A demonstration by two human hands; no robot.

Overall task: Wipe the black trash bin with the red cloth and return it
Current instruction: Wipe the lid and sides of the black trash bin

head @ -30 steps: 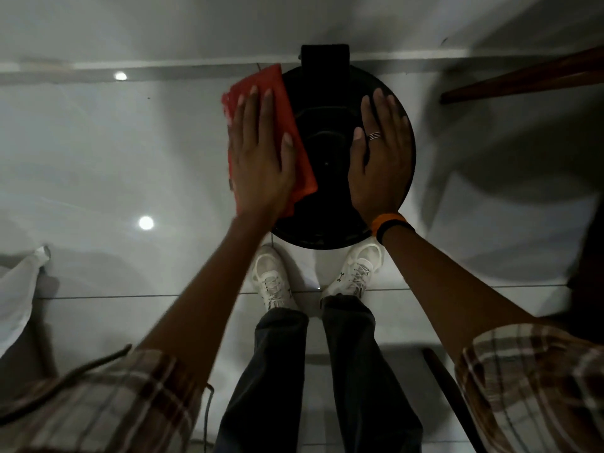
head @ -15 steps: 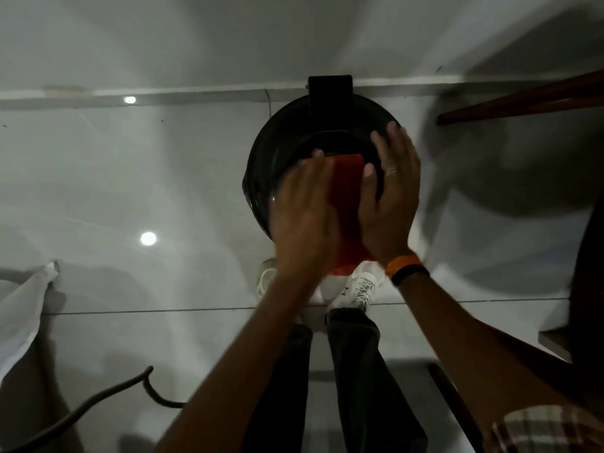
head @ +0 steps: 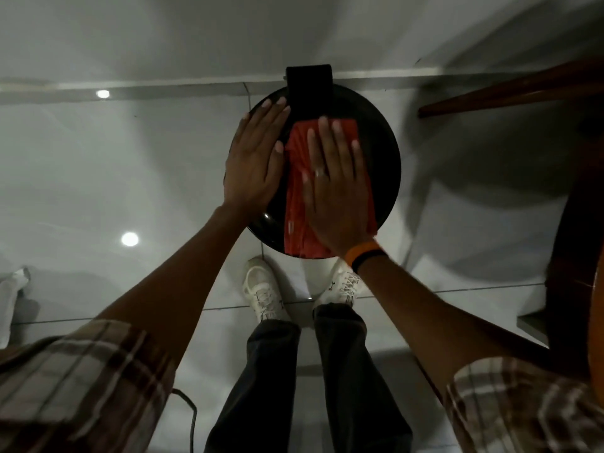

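Observation:
The black trash bin (head: 382, 165) stands on the floor right in front of my feet, seen from above, with its round lid closed and the hinge block at the far side. The red cloth (head: 295, 204) lies spread over the middle and near part of the lid. My right hand (head: 336, 191) presses flat on the cloth, fingers spread and pointing away from me. My left hand (head: 255, 161) rests flat on the bare left part of the lid, beside the cloth, with nothing in it.
A dark wooden leg (head: 510, 89) slants in at the upper right and a round wooden edge (head: 568, 256) stands close on the right. White fabric (head: 9, 295) lies at the far left. A cable (head: 192, 416) runs by my left leg. The bin backs onto the wall.
The red cloth has passed from under my left hand to under my right hand. My left hand has shifted to the lid's left side, and my right hand to the middle.

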